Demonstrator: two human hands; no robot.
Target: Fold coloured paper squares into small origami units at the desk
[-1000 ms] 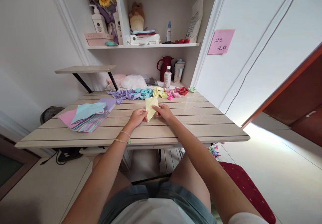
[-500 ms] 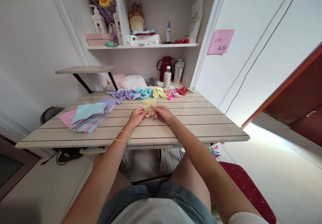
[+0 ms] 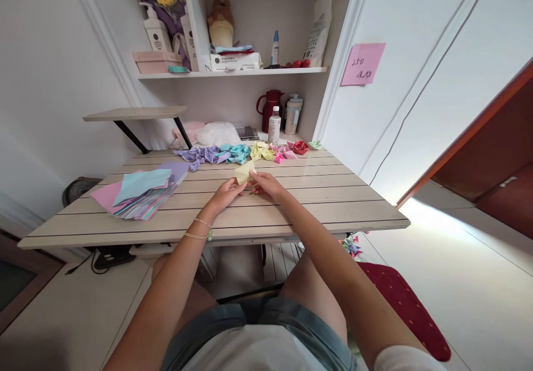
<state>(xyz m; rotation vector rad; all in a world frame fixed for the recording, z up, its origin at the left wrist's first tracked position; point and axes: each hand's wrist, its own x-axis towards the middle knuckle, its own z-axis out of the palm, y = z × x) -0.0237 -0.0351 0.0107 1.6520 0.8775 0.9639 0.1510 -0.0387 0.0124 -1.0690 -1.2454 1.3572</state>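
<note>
A small yellow paper point(image 3: 245, 171) is held up between my hands over the middle of the desk. My left hand point(image 3: 228, 191) pinches its lower left part, and my right hand point(image 3: 266, 185) grips its right edge with thumb and fingers. Beyond it lies a row of folded paper pieces: purple point(image 3: 204, 154), blue point(image 3: 238, 153), yellow point(image 3: 262, 150), pink point(image 3: 283, 153), red point(image 3: 300, 147) and pale green. A fanned stack of coloured sheets point(image 3: 144, 187) rests on the desk to the left.
The slatted wooden desk point(image 3: 333, 207) has a small raised shelf point(image 3: 137, 113) at its back left. A labelled bottle point(image 3: 274, 126), a dark red jug point(image 3: 270, 110) and a tumbler point(image 3: 293, 115) stand at the back. A red cushion point(image 3: 400, 304) is at the lower right.
The yellow paper has been tilted and looks smaller and more folded between my fingers. Both hands still hold it. The whole view has shifted slightly.
</note>
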